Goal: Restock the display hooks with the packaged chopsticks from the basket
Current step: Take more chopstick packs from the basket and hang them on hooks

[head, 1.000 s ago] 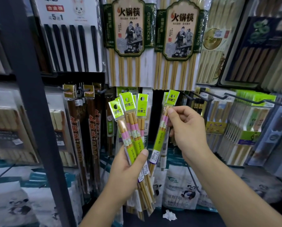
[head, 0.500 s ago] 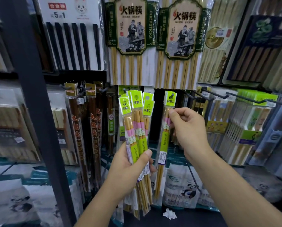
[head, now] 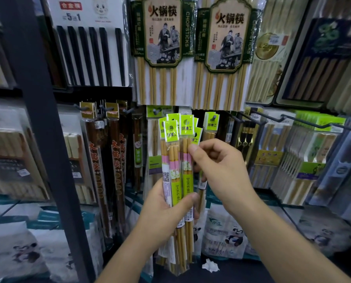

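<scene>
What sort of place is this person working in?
Most likely a shop's kitchenware aisle. Packaged chopsticks hang in rows, metal display hooks jut forward, and the left hand grips a bundle of green-labelled packs.

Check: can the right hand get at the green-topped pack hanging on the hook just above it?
Probably yes. The hanging pack sits just above the right hand with nothing between them, though its grip is occupied pinching at the bundle the left hand holds.
</scene>
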